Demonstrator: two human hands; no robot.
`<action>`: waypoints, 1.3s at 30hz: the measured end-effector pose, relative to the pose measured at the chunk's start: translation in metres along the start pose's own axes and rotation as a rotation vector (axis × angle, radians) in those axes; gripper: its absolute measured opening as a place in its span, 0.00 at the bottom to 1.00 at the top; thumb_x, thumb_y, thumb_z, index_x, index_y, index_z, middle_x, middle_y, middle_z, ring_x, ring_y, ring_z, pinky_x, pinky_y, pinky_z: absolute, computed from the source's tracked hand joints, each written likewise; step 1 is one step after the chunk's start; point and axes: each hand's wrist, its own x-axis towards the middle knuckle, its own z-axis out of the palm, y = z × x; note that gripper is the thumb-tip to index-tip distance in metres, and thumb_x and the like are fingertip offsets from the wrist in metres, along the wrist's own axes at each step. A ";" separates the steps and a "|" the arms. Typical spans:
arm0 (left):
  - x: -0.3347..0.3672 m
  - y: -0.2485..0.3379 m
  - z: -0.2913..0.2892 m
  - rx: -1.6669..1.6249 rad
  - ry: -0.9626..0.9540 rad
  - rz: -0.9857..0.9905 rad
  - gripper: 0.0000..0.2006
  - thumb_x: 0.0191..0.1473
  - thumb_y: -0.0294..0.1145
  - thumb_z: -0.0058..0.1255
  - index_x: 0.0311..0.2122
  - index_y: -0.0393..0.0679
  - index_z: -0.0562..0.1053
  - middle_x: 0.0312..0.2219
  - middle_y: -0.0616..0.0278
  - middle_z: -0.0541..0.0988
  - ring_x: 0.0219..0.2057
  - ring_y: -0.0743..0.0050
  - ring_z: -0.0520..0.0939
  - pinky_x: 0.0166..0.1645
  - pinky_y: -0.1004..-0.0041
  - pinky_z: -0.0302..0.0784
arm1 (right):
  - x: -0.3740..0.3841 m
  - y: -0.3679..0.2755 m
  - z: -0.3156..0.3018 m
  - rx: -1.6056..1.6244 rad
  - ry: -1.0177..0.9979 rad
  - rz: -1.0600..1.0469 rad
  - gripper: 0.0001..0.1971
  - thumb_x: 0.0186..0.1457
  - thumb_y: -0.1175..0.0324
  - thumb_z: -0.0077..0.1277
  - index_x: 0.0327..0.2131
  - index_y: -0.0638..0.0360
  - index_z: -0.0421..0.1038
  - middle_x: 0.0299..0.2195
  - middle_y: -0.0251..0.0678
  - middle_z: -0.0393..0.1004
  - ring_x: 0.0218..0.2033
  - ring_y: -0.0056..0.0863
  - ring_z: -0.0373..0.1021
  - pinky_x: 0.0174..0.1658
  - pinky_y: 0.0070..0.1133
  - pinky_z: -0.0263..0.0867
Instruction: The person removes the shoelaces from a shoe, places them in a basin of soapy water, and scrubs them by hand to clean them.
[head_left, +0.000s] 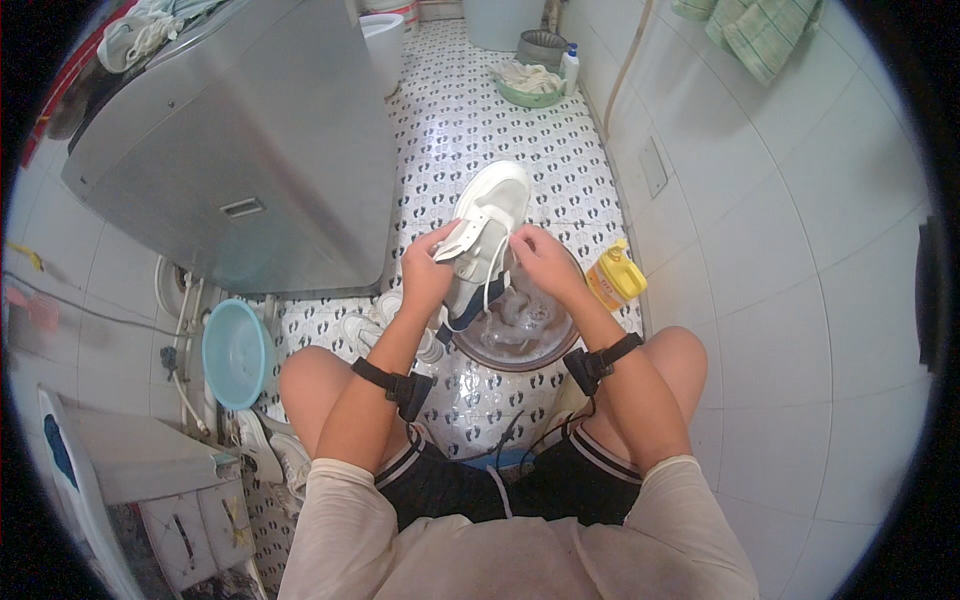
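Note:
A white sneaker [497, 190] with a dark navy heel part is held up over a round basin [515, 366] of sudsy water [525, 318], its toe pointing away from me. My left hand [430, 268] is closed round the left side of the shoe, by the eyelets. On the other side, the fingers of my right hand [545, 260] pinch the white shoelace [497, 268], which hangs loose over the shoe opening. Pale shoes [362, 332] stand on the floor left of the basin, partly behind my left forearm.
A yellow jug [615, 277] stands right of the basin, near the tiled wall. To the left are a large grey appliance [250, 150], a light-blue basin [236, 355] and more white shoes [262, 452]. Farther off sit a green basin [532, 98] with cloth and a white bottle [570, 72].

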 end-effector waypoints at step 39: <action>-0.003 0.011 0.001 0.098 0.026 0.004 0.22 0.37 0.14 0.44 0.41 0.45 0.74 0.32 0.53 0.77 0.34 0.71 0.78 0.40 0.78 0.69 | 0.002 0.002 0.000 0.180 -0.049 0.141 0.12 0.52 0.63 0.43 0.23 0.64 0.66 0.20 0.33 0.68 0.24 0.20 0.63 0.31 0.17 0.60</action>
